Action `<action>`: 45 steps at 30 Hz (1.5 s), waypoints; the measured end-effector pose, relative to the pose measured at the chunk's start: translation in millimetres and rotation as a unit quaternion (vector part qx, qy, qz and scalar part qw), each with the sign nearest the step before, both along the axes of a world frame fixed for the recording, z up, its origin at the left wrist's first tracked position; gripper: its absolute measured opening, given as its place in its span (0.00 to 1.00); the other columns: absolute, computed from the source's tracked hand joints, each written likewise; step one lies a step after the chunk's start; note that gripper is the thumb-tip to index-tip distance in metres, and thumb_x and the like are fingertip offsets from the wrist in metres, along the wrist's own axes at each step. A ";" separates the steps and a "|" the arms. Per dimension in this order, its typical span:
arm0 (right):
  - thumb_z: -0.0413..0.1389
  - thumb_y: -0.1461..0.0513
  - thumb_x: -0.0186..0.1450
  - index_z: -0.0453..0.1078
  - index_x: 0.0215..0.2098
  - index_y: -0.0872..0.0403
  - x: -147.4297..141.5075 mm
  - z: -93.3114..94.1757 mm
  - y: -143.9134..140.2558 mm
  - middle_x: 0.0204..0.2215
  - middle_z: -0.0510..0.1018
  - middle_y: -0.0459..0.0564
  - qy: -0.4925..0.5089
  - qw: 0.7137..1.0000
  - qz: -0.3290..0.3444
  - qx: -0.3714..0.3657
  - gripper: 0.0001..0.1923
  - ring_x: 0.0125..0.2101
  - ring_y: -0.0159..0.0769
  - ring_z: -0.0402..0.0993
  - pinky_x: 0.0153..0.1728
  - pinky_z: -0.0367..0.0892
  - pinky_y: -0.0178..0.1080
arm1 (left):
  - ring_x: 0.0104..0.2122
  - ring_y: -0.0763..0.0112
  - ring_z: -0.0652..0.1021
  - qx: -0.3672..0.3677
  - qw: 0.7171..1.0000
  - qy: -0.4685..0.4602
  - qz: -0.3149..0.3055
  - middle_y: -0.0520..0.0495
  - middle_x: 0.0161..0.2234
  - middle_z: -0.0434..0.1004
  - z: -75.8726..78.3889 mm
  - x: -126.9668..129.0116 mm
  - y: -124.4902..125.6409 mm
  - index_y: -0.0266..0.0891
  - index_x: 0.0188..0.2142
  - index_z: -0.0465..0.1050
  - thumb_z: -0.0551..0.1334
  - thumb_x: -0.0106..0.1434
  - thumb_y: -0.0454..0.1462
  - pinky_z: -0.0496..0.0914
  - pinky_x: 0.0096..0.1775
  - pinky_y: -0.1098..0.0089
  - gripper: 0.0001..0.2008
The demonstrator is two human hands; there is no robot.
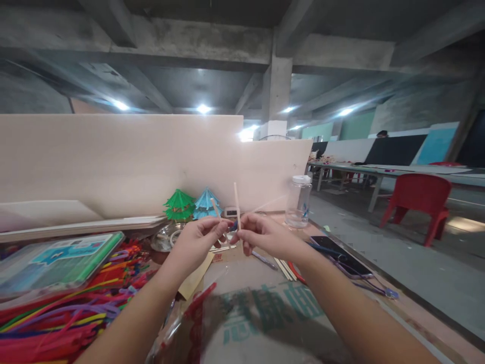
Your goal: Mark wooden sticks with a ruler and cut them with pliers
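Risk first: we judge that the two thin sticks could slip or twist out of line, since each is held only at its lower end by fingertips, and a hard squeeze at the meeting point could snap one. A blue piece shows between the two hands; were it a loose binding, it could slide off, though we cannot tell what it is. The bottle [298, 201] stands near the right hand and could be knocked by a wide sweep of the wrist.

Fingers: the left hand [197, 242] has its thumb and forefinger pressed together on the short stick [215, 207], which tilts leftward; its other fingers are curled in. The right hand [261, 236] pinches the long stick [236, 198], which stands nearly upright, with the remaining fingers loosely folded beneath. Neither hand is spread. The two pinches meet almost fingertip to fingertip, raised above the table [382, 296], at mid-frame.

Surroundings: pipe cleaners [56, 318] lie heaped at left under a plastic case [56, 260]; green tree [179, 205] and blue tree [205, 202] stand by the partition; a phone [339, 255] lies at right; spare sticks [285, 269] rest below the right hand.
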State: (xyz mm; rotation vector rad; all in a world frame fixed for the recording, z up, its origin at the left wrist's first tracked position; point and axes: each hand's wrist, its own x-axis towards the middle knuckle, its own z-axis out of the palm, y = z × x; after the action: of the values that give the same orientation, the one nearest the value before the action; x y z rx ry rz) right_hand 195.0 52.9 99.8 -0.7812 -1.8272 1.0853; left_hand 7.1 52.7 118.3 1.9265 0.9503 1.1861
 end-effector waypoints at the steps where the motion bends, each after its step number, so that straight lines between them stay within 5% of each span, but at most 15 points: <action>1: 0.59 0.54 0.61 0.62 0.32 0.53 -2.2 -2.3 0.2 0.28 0.76 0.44 -0.009 1.000 0.005 -0.007 0.13 0.22 0.26 0.71 0.27 0.68 0.33 | 0.25 0.70 0.72 -0.001 1.000 0.004 -0.005 0.50 0.23 0.75 -0.5 0.1 0.0 0.39 0.29 0.79 0.64 0.53 0.52 0.67 0.30 0.70 0.18; 6: 0.57 0.59 0.62 0.61 0.31 0.53 -10.4 -6.5 -3.9 0.21 0.73 0.40 -0.046 0.998 0.030 -0.023 0.09 0.20 0.28 0.72 0.25 0.68 0.33 | 0.24 0.72 0.70 -0.006 1.000 0.003 -0.010 0.52 0.23 0.75 -1.6 0.4 0.0 0.39 0.30 0.80 0.64 0.54 0.49 0.67 0.29 0.71 0.15; 14: 0.53 0.64 0.61 0.63 0.31 0.53 -16.5 -4.7 -7.4 0.24 0.76 0.43 -0.067 0.996 0.029 -0.044 0.02 0.18 0.26 0.69 0.23 0.67 0.31 | 0.24 0.72 0.70 0.000 1.000 0.009 -0.007 0.52 0.21 0.74 4.8 0.2 -5.5 0.39 0.27 0.78 0.65 0.53 0.47 0.67 0.30 0.70 0.13; 21: 0.49 0.66 0.64 0.68 0.27 0.55 -15.4 5.6 -15.9 0.21 0.75 0.43 -0.154 0.988 -0.004 0.005 0.09 0.19 0.27 0.70 0.24 0.66 0.30 | 0.23 0.72 0.71 0.020 0.999 0.032 -0.015 0.53 0.20 0.71 6.5 0.5 -11.4 0.38 0.23 0.73 0.63 0.55 0.45 0.66 0.29 0.72 0.13; 26: 0.48 0.64 0.67 0.66 0.24 0.55 -16.9 5.8 -17.9 0.16 0.71 0.41 -0.133 0.991 -0.022 0.014 0.13 0.18 0.26 0.70 0.23 0.64 0.29 | 0.25 0.72 0.72 0.013 0.999 0.034 -0.025 0.53 0.22 0.74 5.3 -0.4 -11.1 0.37 0.25 0.74 0.63 0.57 0.45 0.67 0.30 0.72 0.13; 35: 0.54 0.49 0.62 0.70 0.29 0.57 -12.9 -1.5 -10.1 0.25 0.78 0.49 -0.062 0.996 0.055 -0.029 0.19 0.19 0.27 0.71 0.23 0.69 0.32 | 0.26 0.72 0.73 -0.002 0.998 0.024 -0.061 0.52 0.23 0.75 2.4 -3.4 -1.0 0.37 0.30 0.77 0.60 0.60 0.48 0.67 0.32 0.72 0.16; 45: 0.55 0.48 0.61 0.72 0.27 0.58 -5.2 4.2 -12.3 0.22 0.76 0.46 -0.064 0.997 0.039 -0.011 0.20 0.19 0.26 0.70 0.23 0.69 0.31 | 0.28 0.72 0.75 -0.006 0.998 0.001 -0.060 0.50 0.28 0.77 -0.6 -6.7 2.4 0.38 0.43 0.78 0.62 0.60 0.47 0.69 0.34 0.71 0.18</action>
State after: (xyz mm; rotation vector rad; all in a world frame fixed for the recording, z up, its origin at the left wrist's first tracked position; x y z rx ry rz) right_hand 189.8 40.6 104.0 -0.8141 -1.9699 1.1303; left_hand 0.4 55.1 117.6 1.9466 0.8286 1.1084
